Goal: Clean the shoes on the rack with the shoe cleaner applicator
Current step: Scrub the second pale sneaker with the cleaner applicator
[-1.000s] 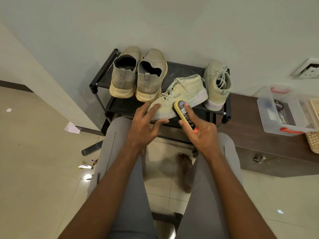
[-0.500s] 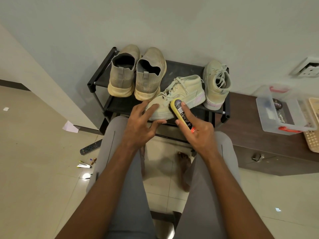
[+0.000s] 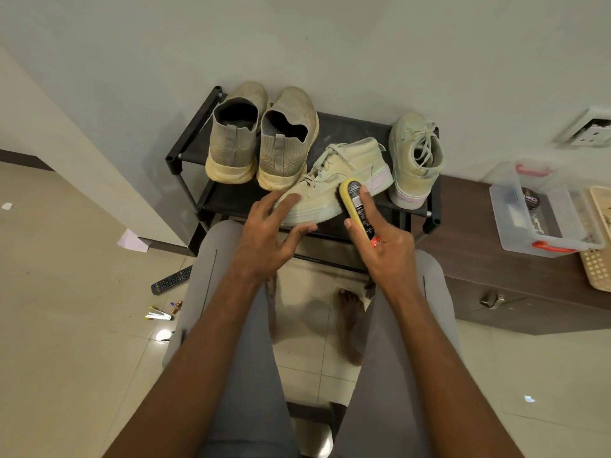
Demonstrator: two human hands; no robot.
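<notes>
A black shoe rack [image 3: 357,130] stands against the wall. On its top shelf a pale lace-up sneaker [image 3: 344,173] lies sideways at the front. My left hand [image 3: 267,233] presses straight fingers on its toe. My right hand [image 3: 380,246] grips the yellow shoe cleaner applicator [image 3: 355,203], its sponge end against the sneaker's side. The matching sneaker [image 3: 415,160] stands at the right end. A pair of grey knit slip-on shoes [image 3: 261,140] stands at the left, heels toward me.
A dark low cabinet [image 3: 496,285] adjoins the rack on the right, carrying a clear plastic box [image 3: 542,209] with red handles and a beige basket [image 3: 598,259]. A remote control [image 3: 172,280] and small items [image 3: 162,314] lie on the tiled floor at left. My knees are below the rack.
The applicator has slid along the sneaker's side, first left and then back toward the heel. My left hand stays pressed on the toe.
</notes>
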